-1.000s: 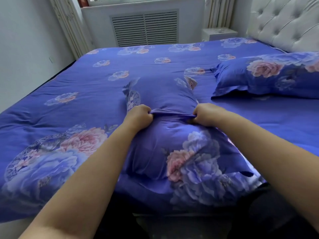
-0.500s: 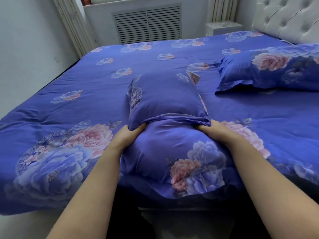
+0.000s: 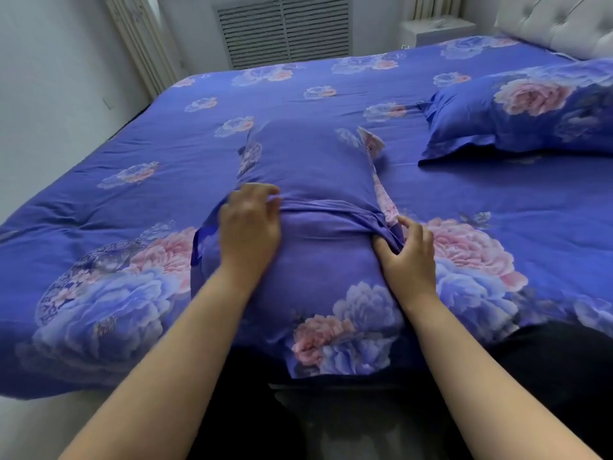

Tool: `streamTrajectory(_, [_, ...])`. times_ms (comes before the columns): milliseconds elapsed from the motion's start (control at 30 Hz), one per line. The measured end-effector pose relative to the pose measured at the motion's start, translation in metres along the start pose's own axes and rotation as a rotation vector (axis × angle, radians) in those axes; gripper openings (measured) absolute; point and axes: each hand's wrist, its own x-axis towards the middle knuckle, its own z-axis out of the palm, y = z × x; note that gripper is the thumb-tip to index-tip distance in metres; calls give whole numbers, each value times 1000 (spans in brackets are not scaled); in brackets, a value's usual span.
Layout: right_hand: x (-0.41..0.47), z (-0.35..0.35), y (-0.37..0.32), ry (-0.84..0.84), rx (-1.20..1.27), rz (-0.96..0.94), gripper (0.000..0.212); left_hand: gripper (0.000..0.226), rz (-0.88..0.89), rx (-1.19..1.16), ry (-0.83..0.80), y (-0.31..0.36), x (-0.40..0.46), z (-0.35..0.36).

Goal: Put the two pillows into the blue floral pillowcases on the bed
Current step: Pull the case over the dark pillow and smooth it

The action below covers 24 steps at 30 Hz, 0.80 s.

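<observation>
A pillow in a blue floral pillowcase lies lengthwise on the bed, its near end at the bed's front edge. A fold of the case's flap crosses its middle. My left hand lies on top at the fold's left end, fingertips curled on the fabric edge. At the right end my right hand pinches bunched fabric between thumb and fingers. A second pillow in a matching case lies at the right, near the headboard.
A tufted white headboard stands at the top right and a white nightstand beside it. A slatted radiator cover is behind the bed. A white wall runs along the left.
Both hands have moved from the pillow's sides up onto the flap fold. The left hand now lies on top of the pillow. The view has shifted closer.
</observation>
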Motion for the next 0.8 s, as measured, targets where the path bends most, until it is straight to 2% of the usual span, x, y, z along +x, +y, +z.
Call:
streamTrajectory(67, [-7, -4, -1, 77, -5, -116, 53, 18, 249, -6, -32, 40, -44, 10])
streamTrajectory(133, [-16, -7, 7, 138, 78, -152, 40, 24, 341, 17, -129, 66, -84, 21])
streamTrajectory(267, [-39, -16, 22, 114, 292, 64, 13, 37, 270, 29, -207, 71, -113, 37])
streamTrajectory(333, [-56, -19, 31, 116, 322, 104, 7, 44, 247, 8, -249, 70, -114, 36])
streamTrajectory(400, [-78, -26, 37, 156, 316, 64, 11, 48, 274, 10, -258, 71, -116, 35])
streamTrajectory(467, [-95, -32, 44, 191, 211, -44, 23, 48, 288, 30, -251, 70, -118, 34])
streamTrajectory(567, [-115, -39, 50, 152, 24, -124, 36, 37, 255, 58, -176, 72, -122, 30])
streamTrajectory(800, [-114, -52, 45, -66, -44, 26, 22, 16, 198, 36, -100, 80, -126, 35])
